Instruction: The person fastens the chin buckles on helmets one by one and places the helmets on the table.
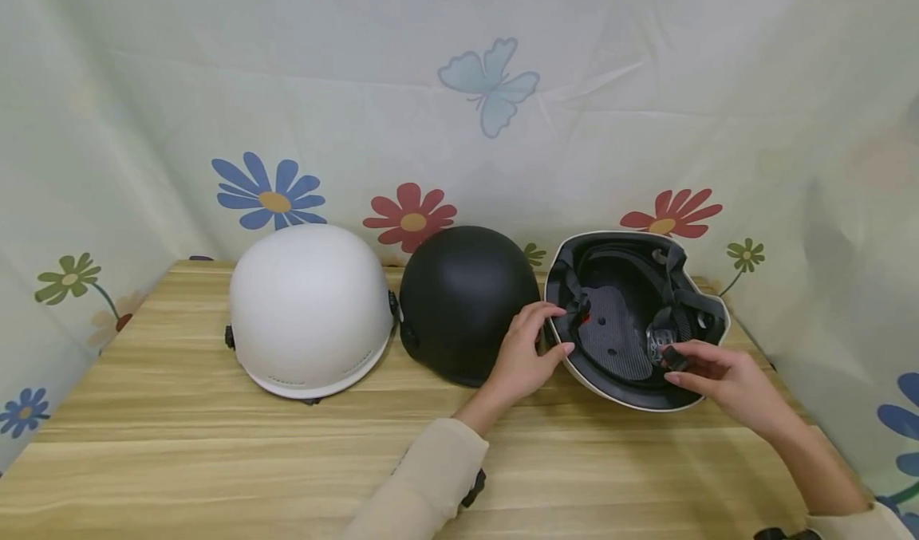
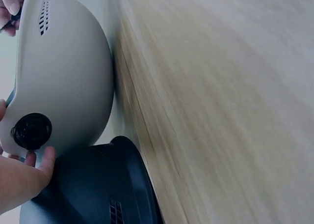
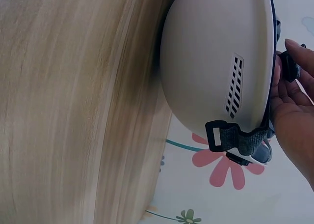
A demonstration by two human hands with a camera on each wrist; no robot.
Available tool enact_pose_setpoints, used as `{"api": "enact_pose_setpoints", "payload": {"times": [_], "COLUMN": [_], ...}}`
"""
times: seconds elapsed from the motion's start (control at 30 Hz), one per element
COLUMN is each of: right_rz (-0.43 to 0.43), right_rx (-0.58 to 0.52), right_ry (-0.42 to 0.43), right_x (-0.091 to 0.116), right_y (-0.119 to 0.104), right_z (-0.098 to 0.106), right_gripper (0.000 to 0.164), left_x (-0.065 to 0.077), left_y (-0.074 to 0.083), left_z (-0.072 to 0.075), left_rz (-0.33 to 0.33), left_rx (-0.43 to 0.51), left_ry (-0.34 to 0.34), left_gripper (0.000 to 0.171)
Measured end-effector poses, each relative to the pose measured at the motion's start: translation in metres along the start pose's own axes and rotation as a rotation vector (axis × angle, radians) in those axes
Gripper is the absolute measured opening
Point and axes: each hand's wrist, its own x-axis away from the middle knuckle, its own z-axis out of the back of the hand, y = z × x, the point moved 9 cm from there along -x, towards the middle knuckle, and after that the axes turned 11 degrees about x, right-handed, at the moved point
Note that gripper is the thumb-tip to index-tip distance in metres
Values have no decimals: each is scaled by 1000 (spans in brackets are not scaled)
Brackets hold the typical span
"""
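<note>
An upturned off-white helmet lies on the right of the table, its black padded inside facing up. My left hand holds its left rim. In the left wrist view, the left fingers touch the shell beside a round black knob. Between thumb and fingers, my right hand pinches a black strap buckle over the helmet's right side. The right wrist view also has this buckle in the fingers, beside the rim. A loose strap with a black slider hangs over the shell.
A black helmet stands dome up just left of the upturned one, close to my left hand. Farther left sits a white helmet, also dome up. Behind the wooden table hangs a flower-printed cloth.
</note>
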Motion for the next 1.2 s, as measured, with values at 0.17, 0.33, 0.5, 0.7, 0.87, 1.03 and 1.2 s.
{"api": "enact_pose_setpoints", "payload": {"times": [0.17, 0.33, 0.5, 0.7, 0.87, 1.03, 1.2], "right_rz": [4, 13, 40, 34, 35, 31, 21], "right_rx": [-20, -28, -42, -58, -74, -77, -72], "right_ry": [-6, -11, -13, -32, -41, -38, -31], "right_x": [2, 2, 2, 4, 4, 5, 4], "right_y": [1, -1, -3, -3, -2, 0, 1], "right_z": [-3, -5, -5, -6, -6, -7, -8], "right_gripper": [27, 26, 26, 27, 28, 29, 29], "left_x": [-2, -4, -6, -5, -4, -5, -7], "left_y": [1, 3, 6, 9, 11, 10, 11], "left_z": [0, -1, -3, -6, -7, -8, -10], "left_rz": [33, 78, 77, 16, -4, -9, 15], "left_rx": [-10, -44, -76, -76, -55, -56, -79], "left_ry": [36, 68, 56, 10, -6, -19, -56], "left_gripper": [34, 29, 28, 23, 22, 23, 26]}}
